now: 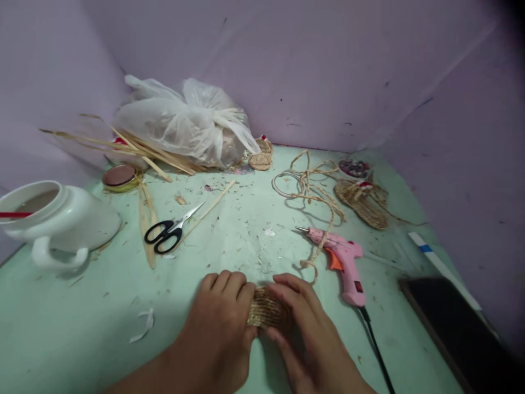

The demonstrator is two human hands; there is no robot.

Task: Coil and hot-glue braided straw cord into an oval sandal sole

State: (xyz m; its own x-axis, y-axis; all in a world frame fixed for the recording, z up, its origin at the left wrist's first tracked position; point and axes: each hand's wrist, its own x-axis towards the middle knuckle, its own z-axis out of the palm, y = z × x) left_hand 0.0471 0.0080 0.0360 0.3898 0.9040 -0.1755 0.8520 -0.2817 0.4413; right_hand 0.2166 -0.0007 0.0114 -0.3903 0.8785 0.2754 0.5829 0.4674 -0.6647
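Note:
Both my hands meet low in the middle of the view over a small coiled piece of woven straw rope [266, 311] lying on the pale green table [82, 328]. My left hand [221, 328] curls its fingers round the piece's left side. My right hand [303, 328] presses its fingers over the right side and top. A strand of twisted rope [322, 241] runs from the piece toward the back, crossing a pink glue gun [342, 262] that lies just right of my right hand.
Black-handled scissors [168, 232] and straw strips [145, 224] lie left of centre. A white jug [53, 219] stands at far left, a plastic bag [184, 128] at the back. A woven basket piece [363, 202] and a dark board [455, 328] sit on the right.

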